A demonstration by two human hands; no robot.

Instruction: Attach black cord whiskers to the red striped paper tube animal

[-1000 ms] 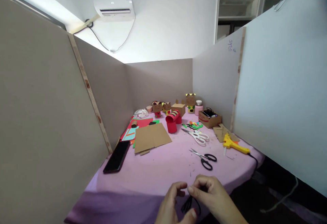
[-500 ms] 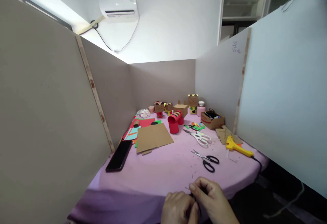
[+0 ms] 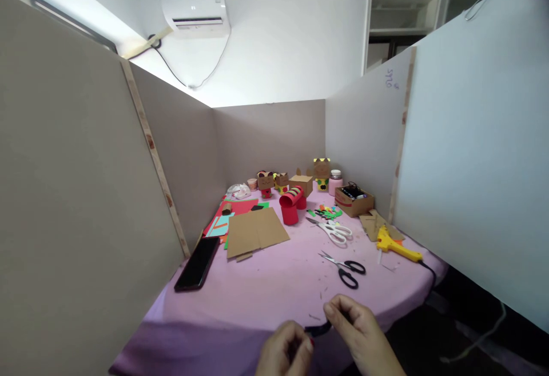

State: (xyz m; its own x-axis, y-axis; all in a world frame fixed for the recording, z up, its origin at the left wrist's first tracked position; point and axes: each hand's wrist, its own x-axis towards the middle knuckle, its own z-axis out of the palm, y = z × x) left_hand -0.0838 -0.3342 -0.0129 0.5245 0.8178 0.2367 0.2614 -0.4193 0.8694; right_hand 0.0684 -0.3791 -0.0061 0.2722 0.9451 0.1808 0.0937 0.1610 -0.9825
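Note:
Between my hands, just off the table's front edge, stretches a small black strip (image 3: 318, 329), perhaps paper; its exact kind is hard to make out. My left hand (image 3: 285, 350) is closed around its left end, and a bit of red shows at the fingertips. The thumb and forefinger of my right hand (image 3: 354, 330) pinch the other end. Beyond my right hand lie black-handled scissors (image 3: 346, 268), slightly parted. White-handled scissors (image 3: 333, 231) rest farther back. Some tiny dark scraps are scattered on the cloth nearby.
On the pink tablecloth (image 3: 266, 293) lie a phone (image 3: 197, 264), cardboard sheets (image 3: 257, 232) and a yellow glue gun (image 3: 397, 246). Red paper tubes (image 3: 290, 211) stand mid-table. Behind are cardboard animal figures (image 3: 321, 175), a pink jar (image 3: 335, 184) and a cardboard box (image 3: 354, 200). Grey partitions enclose the table.
My hands have drawn apart, the left moving left and down, so the black strip now shows stretched between them. The view has shifted slightly.

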